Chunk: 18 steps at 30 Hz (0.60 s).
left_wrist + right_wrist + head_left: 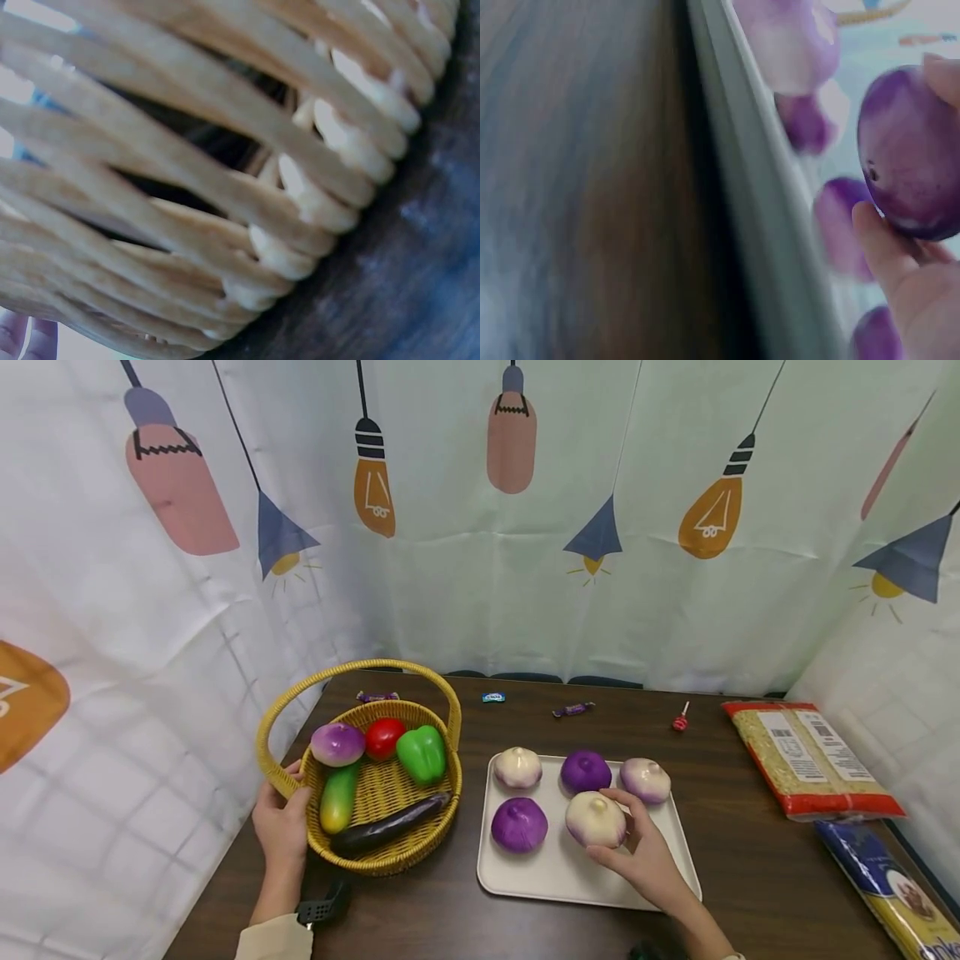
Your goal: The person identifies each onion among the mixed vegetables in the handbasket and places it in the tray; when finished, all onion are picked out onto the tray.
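My right hand (637, 852) grips a white onion with a purple underside (596, 819), thumb on one side and fingers on the other, over a pale tray (491, 878). In the right wrist view the purple base of this onion (907, 161) faces the camera, held off the tray. Several purple and white onions sit on the tray, among them a deep purple onion (519, 825) at front left. My left hand (281, 822) holds the wicker basket (386, 864) by its left side near the handle base. Close basket weave (187, 142) fills the left wrist view.
The basket holds a purple-white onion (337, 744), tomato (385, 737), green pepper (422, 755), cucumber (340, 797) and eggplant (390, 823). Wrapped candies (573, 710) and a lollipop (679, 722) lie behind. Bagged grain (810, 756) and a blue packet (892, 885) lie right.
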Motion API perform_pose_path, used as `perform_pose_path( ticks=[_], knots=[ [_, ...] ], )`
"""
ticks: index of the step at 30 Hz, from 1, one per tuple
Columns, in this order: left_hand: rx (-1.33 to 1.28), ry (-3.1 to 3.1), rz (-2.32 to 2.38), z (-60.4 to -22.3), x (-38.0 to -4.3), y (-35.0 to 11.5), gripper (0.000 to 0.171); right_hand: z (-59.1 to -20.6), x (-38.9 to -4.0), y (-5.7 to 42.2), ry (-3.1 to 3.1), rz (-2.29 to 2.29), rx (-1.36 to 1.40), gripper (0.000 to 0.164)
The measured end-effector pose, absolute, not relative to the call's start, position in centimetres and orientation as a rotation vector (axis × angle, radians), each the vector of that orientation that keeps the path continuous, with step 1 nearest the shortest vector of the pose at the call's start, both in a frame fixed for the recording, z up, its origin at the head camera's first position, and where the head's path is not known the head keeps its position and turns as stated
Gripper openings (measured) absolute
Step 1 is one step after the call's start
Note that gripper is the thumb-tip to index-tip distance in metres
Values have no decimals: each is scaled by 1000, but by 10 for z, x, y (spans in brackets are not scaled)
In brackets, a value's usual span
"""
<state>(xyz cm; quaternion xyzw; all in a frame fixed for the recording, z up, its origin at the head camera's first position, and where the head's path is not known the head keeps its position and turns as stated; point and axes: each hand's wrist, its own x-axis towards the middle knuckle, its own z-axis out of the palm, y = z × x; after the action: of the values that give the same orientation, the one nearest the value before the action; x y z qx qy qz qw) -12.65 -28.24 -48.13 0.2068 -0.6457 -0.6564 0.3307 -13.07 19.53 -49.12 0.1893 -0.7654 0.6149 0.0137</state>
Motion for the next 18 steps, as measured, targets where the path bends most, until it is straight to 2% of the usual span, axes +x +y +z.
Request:
perform_pose_path(
  ticks=[3,11,18],
  knots=[
    [538,-1686,-1723,-482,-126,-282,30,-497,-130,201,-2411,1928,582,76],
    [541,-1708,-1699,-483,-126,-280,27,-503,-132,209,-2525,1518,620,74],
    [542,-1695,-1704,-480,-125,-281,31,-505,-133,208,-2519,1481,694,76]
  ],
)
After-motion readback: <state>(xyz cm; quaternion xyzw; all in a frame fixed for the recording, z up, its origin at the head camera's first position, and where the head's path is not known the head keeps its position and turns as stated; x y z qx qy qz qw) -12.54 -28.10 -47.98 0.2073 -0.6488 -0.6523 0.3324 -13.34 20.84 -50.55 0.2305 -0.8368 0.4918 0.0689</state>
